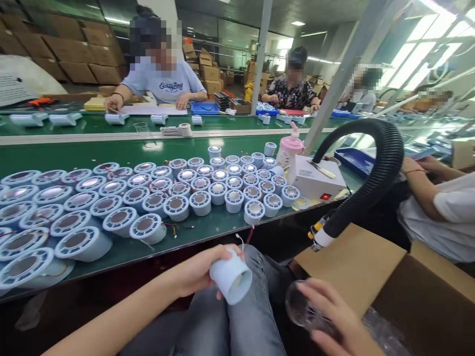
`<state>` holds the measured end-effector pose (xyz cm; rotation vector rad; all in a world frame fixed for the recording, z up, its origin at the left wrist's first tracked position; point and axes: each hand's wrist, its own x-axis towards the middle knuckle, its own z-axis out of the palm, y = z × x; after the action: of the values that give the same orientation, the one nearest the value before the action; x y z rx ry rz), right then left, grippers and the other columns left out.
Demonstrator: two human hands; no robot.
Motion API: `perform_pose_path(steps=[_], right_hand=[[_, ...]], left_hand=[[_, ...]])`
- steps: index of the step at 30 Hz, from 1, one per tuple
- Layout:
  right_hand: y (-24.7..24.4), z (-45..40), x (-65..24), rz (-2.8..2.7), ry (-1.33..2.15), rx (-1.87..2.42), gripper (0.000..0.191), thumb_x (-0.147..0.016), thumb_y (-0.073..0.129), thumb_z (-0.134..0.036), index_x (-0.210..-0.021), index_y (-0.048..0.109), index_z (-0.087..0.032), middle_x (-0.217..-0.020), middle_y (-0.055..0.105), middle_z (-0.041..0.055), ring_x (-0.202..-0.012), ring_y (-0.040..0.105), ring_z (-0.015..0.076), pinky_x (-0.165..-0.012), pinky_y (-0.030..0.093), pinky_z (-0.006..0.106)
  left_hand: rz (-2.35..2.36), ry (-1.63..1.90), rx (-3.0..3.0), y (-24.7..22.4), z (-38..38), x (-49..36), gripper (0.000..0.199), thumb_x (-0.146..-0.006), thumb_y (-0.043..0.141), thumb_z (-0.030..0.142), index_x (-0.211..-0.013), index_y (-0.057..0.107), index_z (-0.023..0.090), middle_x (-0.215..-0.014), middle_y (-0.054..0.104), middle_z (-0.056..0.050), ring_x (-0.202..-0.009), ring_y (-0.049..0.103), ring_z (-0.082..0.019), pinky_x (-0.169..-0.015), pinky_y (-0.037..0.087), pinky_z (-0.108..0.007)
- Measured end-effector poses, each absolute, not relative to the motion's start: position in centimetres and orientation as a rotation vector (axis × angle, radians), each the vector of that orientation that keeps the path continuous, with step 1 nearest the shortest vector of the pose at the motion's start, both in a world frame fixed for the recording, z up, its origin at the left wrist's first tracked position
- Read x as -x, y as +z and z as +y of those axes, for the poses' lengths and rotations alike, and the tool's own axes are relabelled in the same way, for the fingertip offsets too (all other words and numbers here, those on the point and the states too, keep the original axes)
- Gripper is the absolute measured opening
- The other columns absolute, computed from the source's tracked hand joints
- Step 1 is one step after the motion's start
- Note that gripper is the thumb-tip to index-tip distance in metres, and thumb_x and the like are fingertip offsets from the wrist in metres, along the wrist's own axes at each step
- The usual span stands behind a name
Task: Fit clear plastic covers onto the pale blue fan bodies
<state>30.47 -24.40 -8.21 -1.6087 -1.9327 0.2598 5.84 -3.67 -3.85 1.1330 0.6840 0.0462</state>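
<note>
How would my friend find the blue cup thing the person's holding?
Find the long green table crowded with light-blue parts. Below its near edge, over the jeans, the left hand grips one light-blue cup. Its hollow end tilts toward us, while its neighbours on the table show slotted, grey-centred faces.

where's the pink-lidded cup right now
In the head view, the pink-lidded cup stands right of centre on the green table, behind the left end of the white box and beside the blue cylinders.
</note>
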Motion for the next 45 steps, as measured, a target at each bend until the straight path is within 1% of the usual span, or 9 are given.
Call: perform_pose_path(steps=[6, 10, 15, 20, 25, 31, 37, 42, 45], right_hand=[[-8.3, -19.1, -25.6, -1.993, 0.083, 1.758, 0.051, -0.081, 0.06, -0.013, -0.13, 0.059, -0.026, -0.131, 0.051, 0.0178, -0.109, 0.058, 0.0355, -0.082, 0.058, 0.052], [-7.9, -19.2, -25.9, -1.988, 0.275, 1.783, 0.034, -0.083, 0.063, -0.017, -0.115, 0.068, -0.023, -0.135, 0.049, 0.0151, -0.109, 0.056, 0.0314, -0.088, 0.056, 0.048], [-7.4, -19.8, -26.2, -2.075, 0.183, 1.734, 0.046, -0.086, 0.062, -0.018, -0.13, 0.06, -0.03, -0.141, 0.045, 0.0118, -0.11, 0.052, 0.0322, -0.084, 0.056, 0.048], [-7.6, -19.6, -25.8, -2.079, 0.192, 1.827, 0.024, -0.082, 0.065, -0.012, -0.101, 0.07, -0.026, -0.135, 0.051, 0.0116, -0.109, 0.054, 0.0341, -0.077, 0.057, 0.046], [-7.5, -19.9, -25.7, -1.833, 0.77, 1.704, 0.014, -0.078, 0.073, -0.014, -0.074, 0.062, -0.021, -0.125, 0.053, 0.0076, -0.11, 0.056, 0.0282, -0.089, 0.052, 0.044], [-7.3, -20.0, -25.7, -1.342, 1.028, 1.618, 0.028, -0.092, 0.057, -0.033, -0.068, 0.063, -0.02, -0.109, 0.051, 0.0069, -0.093, 0.06, 0.0204, -0.079, 0.051, 0.034], [-8.3, -19.8, -26.9, -0.89, 1.291, 1.418, 0.032, -0.082, 0.072, -0.039, -0.06, 0.064, -0.018, -0.108, 0.059, 0.008, -0.105, 0.06, 0.0253, -0.079, 0.056, 0.032], [-8.9, -20.3, -27.2, -0.939, 1.27, 1.276, 0.018, -0.08, 0.075, -0.041, -0.087, 0.075, -0.024, -0.123, 0.064, 0.0077, -0.112, 0.061, 0.0283, -0.085, 0.059, 0.041], [-9.0, -21.0, -27.0, -1.361, 0.971, 1.396, 0.039, -0.076, 0.081, -0.027, -0.113, 0.069, -0.031, -0.135, 0.059, 0.0053, -0.125, 0.054, 0.0287, -0.102, 0.049, 0.045]], left_hand=[[0.516, -0.266, -1.502, -5.5, -5.2, -9.1, 0.042, -0.085, 0.05, 0.056, -0.09, 0.062, 0.016, -0.08, 0.057, -0.002, -0.059, 0.048, -0.011, -0.044, 0.036, -0.02], [0.365, -0.102, -1.977, -5.0, -5.3, -8.7, 0.028, -0.088, 0.054, 0.041, -0.095, 0.067, 0.017, -0.098, 0.065, -0.005, -0.091, 0.059, -0.02, -0.082, 0.045, -0.028], [0.373, -0.132, -2.014, -5.7, -5.6, -8.5, 0.024, -0.092, 0.047, 0.028, -0.095, 0.067, 0.016, -0.097, 0.068, -0.006, -0.09, 0.062, -0.019, -0.08, 0.045, -0.027], [0.404, -0.094, -2.06, -5.4, -6.2, -8.3, 0.023, -0.091, 0.049, 0.028, -0.094, 0.069, 0.018, -0.092, 0.064, -0.004, -0.088, 0.06, -0.019, -0.081, 0.044, -0.028], [0.476, 0.1, -2.051, -5.5, -6.5, -8.0, 0.021, -0.089, 0.057, 0.033, -0.103, 0.066, 0.021, -0.102, 0.063, -0.005, -0.097, 0.058, -0.02, -0.09, 0.044, -0.032], [0.48, 0.334, -2.021, -8.5, -6.8, -7.7, 0.067, -0.059, 0.085, 0.049, -0.118, 0.064, 0.025, -0.111, 0.05, -0.008, -0.107, 0.053, -0.025, -0.097, 0.045, -0.04], [0.335, 0.227, -1.904, -9.5, -7.1, -7.4, 0.068, -0.068, 0.082, 0.039, -0.13, 0.056, 0.029, -0.128, 0.054, -0.011, -0.121, 0.051, -0.029, -0.102, 0.045, -0.045], [0.418, 0.177, -1.441, -9.1, -7.6, -7.5, 0.067, -0.072, 0.079, 0.028, -0.132, 0.051, 0.025, -0.134, 0.055, -0.01, -0.115, 0.059, -0.025, -0.094, 0.052, -0.037], [0.448, 0.16, -1.22, -9.0, -8.0, -7.4, 0.064, -0.074, 0.078, 0.028, -0.131, 0.05, 0.025, -0.134, 0.054, -0.011, -0.108, 0.062, -0.023, -0.086, 0.055, -0.036]])
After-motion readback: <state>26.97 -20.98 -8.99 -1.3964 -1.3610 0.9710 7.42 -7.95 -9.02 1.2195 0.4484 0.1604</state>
